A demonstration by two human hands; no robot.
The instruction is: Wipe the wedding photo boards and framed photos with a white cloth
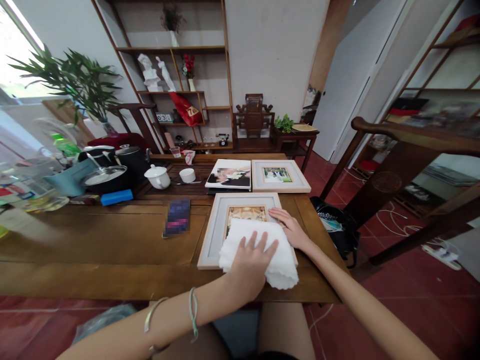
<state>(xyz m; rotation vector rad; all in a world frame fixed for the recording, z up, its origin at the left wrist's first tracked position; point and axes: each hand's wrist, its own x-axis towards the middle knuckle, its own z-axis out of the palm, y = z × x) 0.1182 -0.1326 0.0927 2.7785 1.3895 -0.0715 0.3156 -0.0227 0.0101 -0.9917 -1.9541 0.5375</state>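
Currently, left hand [250,271] fingers are spread apart, white cloth [283,257] pressed beneath; right hand [293,231] fingers are held nearly together at right edge of picture frame [221,220], partly cloth-covered. Second frame [276,175] is placed beyond fingertips.

The cloth [284,255] lies on the near frame [219,220], with the far frame [281,176] behind.
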